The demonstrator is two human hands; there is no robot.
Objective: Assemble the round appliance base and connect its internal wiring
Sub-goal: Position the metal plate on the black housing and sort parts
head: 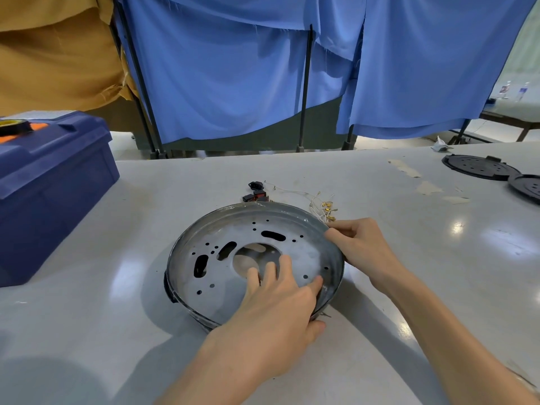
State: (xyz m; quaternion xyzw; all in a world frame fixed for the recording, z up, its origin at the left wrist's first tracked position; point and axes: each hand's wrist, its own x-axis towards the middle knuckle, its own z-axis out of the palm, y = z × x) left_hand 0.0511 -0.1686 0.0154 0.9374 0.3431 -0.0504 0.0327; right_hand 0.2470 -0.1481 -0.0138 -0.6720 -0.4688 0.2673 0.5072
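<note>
1. My left hand (274, 302) lies with fingers spread flat inside the round metal base (216, 302), thumb outside the near rim. It presses the base onto the table (87, 331), I judge so it cannot slide.
2. My right hand (365, 247) pinches the right rim, probably to steady or turn it.
3. Just beyond the far rim wait loose wires (318, 204) and black sockets (257, 195), not yet connected.
4. Far right, black discs (479, 168) lie well apart.

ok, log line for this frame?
step: base assembly | left hand: fingers flat on metal pan | right hand: pinches pan rim | wires, black sockets: loose beyond pan
</note>
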